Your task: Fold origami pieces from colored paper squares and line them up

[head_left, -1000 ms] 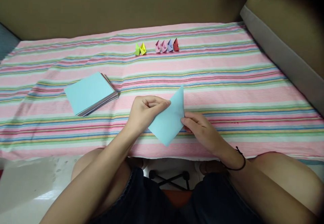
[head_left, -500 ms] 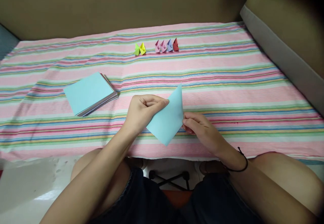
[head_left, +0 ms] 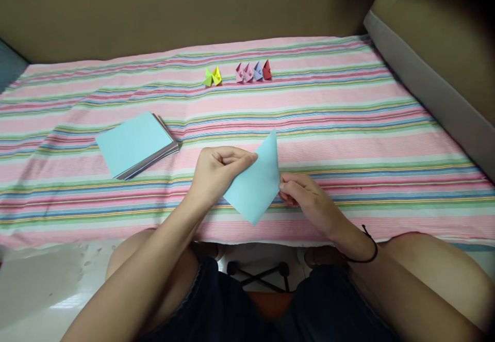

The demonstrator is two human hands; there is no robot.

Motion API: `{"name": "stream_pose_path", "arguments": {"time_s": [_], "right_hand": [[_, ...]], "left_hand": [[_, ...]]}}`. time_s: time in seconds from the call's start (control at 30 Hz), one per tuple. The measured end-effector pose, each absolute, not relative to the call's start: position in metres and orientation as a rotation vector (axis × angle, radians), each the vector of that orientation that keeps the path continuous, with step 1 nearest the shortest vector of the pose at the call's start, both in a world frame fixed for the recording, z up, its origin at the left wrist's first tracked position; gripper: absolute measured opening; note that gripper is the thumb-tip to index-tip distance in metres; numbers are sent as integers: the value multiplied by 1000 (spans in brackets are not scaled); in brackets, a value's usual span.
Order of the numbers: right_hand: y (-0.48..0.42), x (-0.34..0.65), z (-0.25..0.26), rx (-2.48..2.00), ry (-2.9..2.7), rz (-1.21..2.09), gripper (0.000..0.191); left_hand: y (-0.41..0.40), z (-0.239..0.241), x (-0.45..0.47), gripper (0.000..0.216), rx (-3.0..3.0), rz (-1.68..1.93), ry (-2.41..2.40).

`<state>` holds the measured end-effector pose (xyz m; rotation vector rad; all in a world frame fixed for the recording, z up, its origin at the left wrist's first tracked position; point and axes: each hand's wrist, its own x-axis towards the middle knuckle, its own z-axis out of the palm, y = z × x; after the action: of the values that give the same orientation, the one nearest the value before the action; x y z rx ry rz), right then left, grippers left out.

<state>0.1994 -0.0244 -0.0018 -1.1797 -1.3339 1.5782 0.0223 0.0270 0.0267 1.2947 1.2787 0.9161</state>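
A light-blue sheet of paper (head_left: 255,192) is held up between my hands, turned so one corner points toward me. My left hand (head_left: 218,172) pinches its upper left edge, thumb on top and fingers curled behind. At the right corner, my right hand (head_left: 301,190) grips the sheet between thumb and fingertips. The fingers behind the paper are partly hidden. To the left lies a stack of paper (head_left: 133,143) with a light-blue sheet on top, apart from both hands.
Small folded paper pieces stand toward the back: a green one (head_left: 208,77), a yellow one (head_left: 216,76), two pink ones (head_left: 243,73), a lavender one (head_left: 258,71) and a red one (head_left: 266,70). A striped cloth (head_left: 328,141) lies beneath. A cushioned armrest (head_left: 433,63) borders the right.
My hands and the paper keep almost the same pose. The whole view has shifted very slightly.
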Motion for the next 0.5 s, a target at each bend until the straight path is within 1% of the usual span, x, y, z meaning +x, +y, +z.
{"name": "stream_pose_path", "arguments": {"time_s": [0.2,0.37,0.5], "right_hand": [[-25,200,-2,-1152,-1330,1567,27],[-28,206,-3,-1164,-1347,1512,25],[-27,207,-2,-1198,-1329,1516,25]], "left_hand": [[29,25,19,17,1291,940,1252],[38,29,8,16,1265,1182,1369],[36,31,10,14,1300,1105,1319]]}}
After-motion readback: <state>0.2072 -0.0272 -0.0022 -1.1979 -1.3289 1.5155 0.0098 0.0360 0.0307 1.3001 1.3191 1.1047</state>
